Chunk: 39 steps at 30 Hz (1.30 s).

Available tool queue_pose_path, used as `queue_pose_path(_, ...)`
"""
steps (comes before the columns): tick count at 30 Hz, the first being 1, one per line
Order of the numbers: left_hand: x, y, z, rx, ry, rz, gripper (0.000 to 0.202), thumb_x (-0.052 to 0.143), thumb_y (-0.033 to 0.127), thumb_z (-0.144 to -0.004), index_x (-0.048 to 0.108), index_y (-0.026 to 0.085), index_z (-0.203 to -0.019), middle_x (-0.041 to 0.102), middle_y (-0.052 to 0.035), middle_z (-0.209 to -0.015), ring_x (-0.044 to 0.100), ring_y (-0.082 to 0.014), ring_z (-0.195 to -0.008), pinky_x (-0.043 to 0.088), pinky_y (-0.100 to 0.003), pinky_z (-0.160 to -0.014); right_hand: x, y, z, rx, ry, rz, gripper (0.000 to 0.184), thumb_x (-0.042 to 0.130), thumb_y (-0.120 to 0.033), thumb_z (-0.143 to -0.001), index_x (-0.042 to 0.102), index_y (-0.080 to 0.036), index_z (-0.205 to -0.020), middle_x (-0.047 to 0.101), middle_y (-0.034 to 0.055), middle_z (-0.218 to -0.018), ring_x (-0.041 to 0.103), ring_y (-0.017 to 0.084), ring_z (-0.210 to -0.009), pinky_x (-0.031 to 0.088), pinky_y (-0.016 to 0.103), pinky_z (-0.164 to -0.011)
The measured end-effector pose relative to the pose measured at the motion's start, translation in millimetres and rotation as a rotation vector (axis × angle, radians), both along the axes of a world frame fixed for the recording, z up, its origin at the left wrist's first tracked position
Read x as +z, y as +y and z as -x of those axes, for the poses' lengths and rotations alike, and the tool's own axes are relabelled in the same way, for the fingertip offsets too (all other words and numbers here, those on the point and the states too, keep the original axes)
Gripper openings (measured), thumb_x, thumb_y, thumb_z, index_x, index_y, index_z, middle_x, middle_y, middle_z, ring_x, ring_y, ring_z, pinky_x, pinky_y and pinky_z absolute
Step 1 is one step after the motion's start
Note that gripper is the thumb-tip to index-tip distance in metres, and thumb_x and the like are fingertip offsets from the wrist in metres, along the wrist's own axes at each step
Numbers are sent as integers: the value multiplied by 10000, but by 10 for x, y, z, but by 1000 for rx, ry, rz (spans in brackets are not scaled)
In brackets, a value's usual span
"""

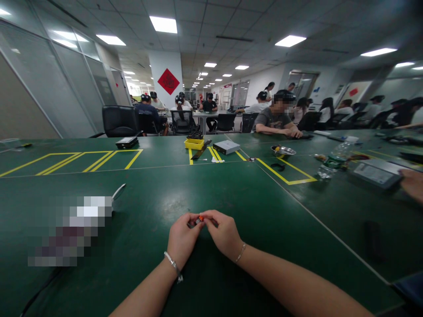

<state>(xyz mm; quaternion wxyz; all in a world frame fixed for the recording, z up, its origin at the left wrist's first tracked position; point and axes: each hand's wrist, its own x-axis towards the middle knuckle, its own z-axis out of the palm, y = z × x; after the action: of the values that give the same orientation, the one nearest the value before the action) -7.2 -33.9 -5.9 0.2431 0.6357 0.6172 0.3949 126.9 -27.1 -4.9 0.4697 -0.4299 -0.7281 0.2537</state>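
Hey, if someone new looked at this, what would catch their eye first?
Probably the left hand and right hand, low in the middle, pinching a tiny, partly orange object over the green table. After that, likely the red diamond on the white pillar behind, and the yellow basket toward the table's far side.

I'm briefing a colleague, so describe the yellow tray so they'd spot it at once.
On the green table, look past the left hand and right hand towards the far edge. There, near mid-picture, sits the yellow tray. Its yellow sides set it apart from the grey box and dark flat strip to its right.
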Motion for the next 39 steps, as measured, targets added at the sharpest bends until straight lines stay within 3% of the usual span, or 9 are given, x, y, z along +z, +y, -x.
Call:
queue_pose_path(6,-51,11,40,53,42,-70,185,542,335,-696,623,188,-774,614,-12,-712,556,-165,-687,414,-280,-632,-27,-80,24,0,-228,-224,337,399,-106,-773,572,-185,-1052,629,49,-999,575,142,-910,437,281,-851)
queue_pose_path(16,-38,-20,35,22,128,-157,142,518,292,-715,608,190,-755,603,-12,-716,557,-166,-710,420,-292,-662,29,-128,26,20,-240,-187,343,383,-103,-776,563,-176,-1058,629,59,-990,581,146,-901,449,284,-839)
queue_pose_path(19,-36,-19,46,26,159,-175,131,517,277,-716,602,190,-766,600,-15,-730,551,-171,-722,420,-300,-672,66,-113,37,79,-105,-58,307,428,-138,-770,566,-198,-1037,626,43,-991,578,144,-914,441,290,-850)
queue_pose_path(25,-2,-44,4,-2,259,-230,103,498,246,-736,580,196,-774,591,-21,-751,538,-187,-762,416,-322,-716,8,14,108,114,386,415,156,607,-251,-656,561,-161,-776,655,29,-771,621,150,-734,487,295,-715)
queue_pose_path(31,6,-64,-22,-98,278,-262,195,540,255,-723,551,215,-914,591,-27,-901,521,-201,-892,405,-345,-815,51,275,-84,91,357,500,163,646,-267,-592,575,-145,-673,653,29,-667,611,147,-655,471,287,-652)
queue_pose_path(33,-11,-57,-2,-78,260,-259,268,534,255,-727,517,197,-989,568,-49,-982,501,-208,-963,386,-357,-866,132,468,-342,-3,295,464,180,632,-281,-604,587,-139,-705,656,40,-688,602,143,-652,464,282,-643)
queue_pose_path(35,-26,-49,20,-65,251,-225,284,504,265,-749,501,180,-1020,552,-64,-1019,491,-208,-996,374,-361,-892,213,677,-748,-199,188,394,197,601,-299,-632,598,-138,-745,658,55,-731,596,147,-670,455,281,-647)
queue_pose_path(39,-36,-38,29,-107,262,-134,251,487,258,-751,528,180,-986,557,-63,-1007,501,-204,-984,377,-359,-887,250,925,-1864,-835,-293,236,208,510,-271,-699,637,-151,-810,648,85,-811,582,193,-758,422,315,-703)
